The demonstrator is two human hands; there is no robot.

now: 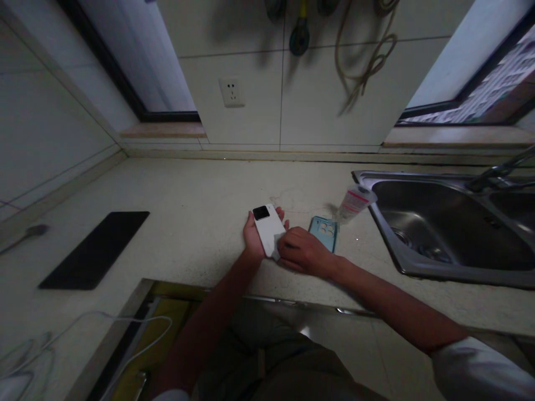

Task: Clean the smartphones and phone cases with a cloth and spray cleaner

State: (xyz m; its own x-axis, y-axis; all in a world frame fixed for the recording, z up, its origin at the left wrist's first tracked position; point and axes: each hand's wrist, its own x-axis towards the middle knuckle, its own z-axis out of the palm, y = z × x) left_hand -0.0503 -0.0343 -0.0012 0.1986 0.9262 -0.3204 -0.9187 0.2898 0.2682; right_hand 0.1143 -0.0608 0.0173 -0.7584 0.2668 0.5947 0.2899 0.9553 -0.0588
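A white smartphone (268, 231) lies back side up in my left hand (253, 236), its dark square camera block at the upper end. My left fingers wrap under the phone and show along its right edge. My right hand (303, 250) is closed over the phone's lower right part, pinching a small pale grey wipe (276, 245) against the back. Whether the wipe is cloth or paper I cannot tell. Just beyond my right hand a light blue phone case (324, 231) rests on the counter, partly hidden by that hand. Behind the case is a clear plastic cup (354, 205) with red markings.
A steel double sink (388, 245) with a faucet (501, 172) is set into the counter (200, 211) on the right. To the left lie a black flat board (98, 250) and a white cable (125, 318). A wall socket (231, 92) and hanging cords (371, 67) are ahead.
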